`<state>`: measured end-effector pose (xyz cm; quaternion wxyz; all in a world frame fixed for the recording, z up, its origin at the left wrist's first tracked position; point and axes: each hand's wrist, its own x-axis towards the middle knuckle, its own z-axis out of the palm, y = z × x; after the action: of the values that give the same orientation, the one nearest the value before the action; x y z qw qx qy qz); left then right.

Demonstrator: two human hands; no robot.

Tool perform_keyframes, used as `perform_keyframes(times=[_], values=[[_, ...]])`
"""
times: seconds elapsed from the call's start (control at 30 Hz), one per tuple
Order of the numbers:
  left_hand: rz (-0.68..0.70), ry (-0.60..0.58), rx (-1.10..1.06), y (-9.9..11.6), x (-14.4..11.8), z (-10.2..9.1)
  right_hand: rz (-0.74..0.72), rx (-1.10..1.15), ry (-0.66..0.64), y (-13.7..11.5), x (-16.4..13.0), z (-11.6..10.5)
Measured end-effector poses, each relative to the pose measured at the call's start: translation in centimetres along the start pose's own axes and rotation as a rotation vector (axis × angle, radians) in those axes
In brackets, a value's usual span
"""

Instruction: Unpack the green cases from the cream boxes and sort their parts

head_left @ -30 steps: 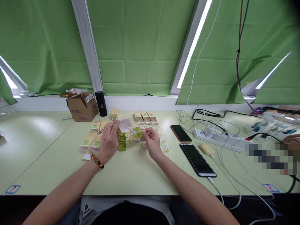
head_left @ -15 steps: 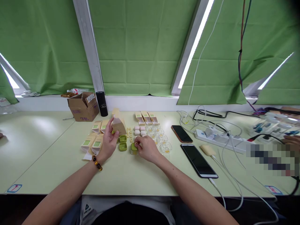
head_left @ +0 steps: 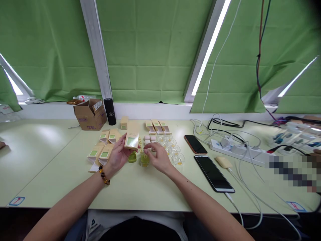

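Observation:
My left hand (head_left: 118,154) is closed around a small kraft cardboard box (head_left: 131,141), its green-windowed face turned toward me. Below and right of it stands a clear square jar (head_left: 144,163) with green in its top. Just above that jar is my right hand (head_left: 158,157), its thumb and forefinger curled together; whatever they pinch, if anything, is too small to make out. A green square cup (head_left: 132,157) sits between my hands. Small gold pieces (head_left: 140,144), pale pink cylinders (head_left: 149,138) and several clear square containers (head_left: 178,158) lie beyond and to the right.
Opened kraft boxes (head_left: 93,153) lie left, more (head_left: 156,127) at the back, and one closed box (head_left: 124,123) stands alone. A carton (head_left: 90,115) and black bottle (head_left: 109,111) stand behind. Two phones (head_left: 213,173), a power strip (head_left: 235,152) and cables occupy the right.
My left hand has lowered the box and turned its windowed face toward me. My right hand has lifted slightly off the green-topped jar, whose top now shows more.

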<state>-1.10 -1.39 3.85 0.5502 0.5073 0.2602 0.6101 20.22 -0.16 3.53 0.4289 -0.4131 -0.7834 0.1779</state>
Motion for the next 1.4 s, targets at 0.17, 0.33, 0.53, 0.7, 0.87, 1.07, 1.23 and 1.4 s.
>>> perform_keyframes(times=[0.17, 0.33, 0.53, 0.7, 0.87, 1.07, 1.23, 1.4], values=[[-0.1, -0.057, -0.058, -0.6, -0.6, 0.3, 0.055, 0.312, 0.015, -0.2, 0.3, 0.0], [-0.094, -0.062, 0.032, -1.3, -1.0, 0.4, 0.13, 0.651, -0.12, -1.0, 0.4, 0.2], [0.011, -0.027, 0.247, -0.7, -1.2, 0.9, 0.228, 0.837, -0.083, -1.7, 0.7, -0.3], [0.175, -0.094, 0.373, -0.6, -1.6, 0.9, 0.283, 0.839, 0.008, -1.5, 0.9, -0.7], [0.184, -0.105, 0.429, -1.0, -1.8, 1.4, 0.282, 0.812, 0.022, -1.2, 1.0, -0.4], [0.176, -0.09, 0.446, -1.7, -1.6, 1.3, 0.293, 0.802, 0.027, -0.3, 1.0, 0.7], [0.153, -0.086, 0.408, -1.9, -1.6, 1.0, 0.304, 0.802, 0.01, 0.2, 0.9, 1.2], [0.108, -0.075, 0.388, -1.4, -1.8, 1.3, 0.31, 0.803, -0.001, 0.5, 0.9, 1.3]])
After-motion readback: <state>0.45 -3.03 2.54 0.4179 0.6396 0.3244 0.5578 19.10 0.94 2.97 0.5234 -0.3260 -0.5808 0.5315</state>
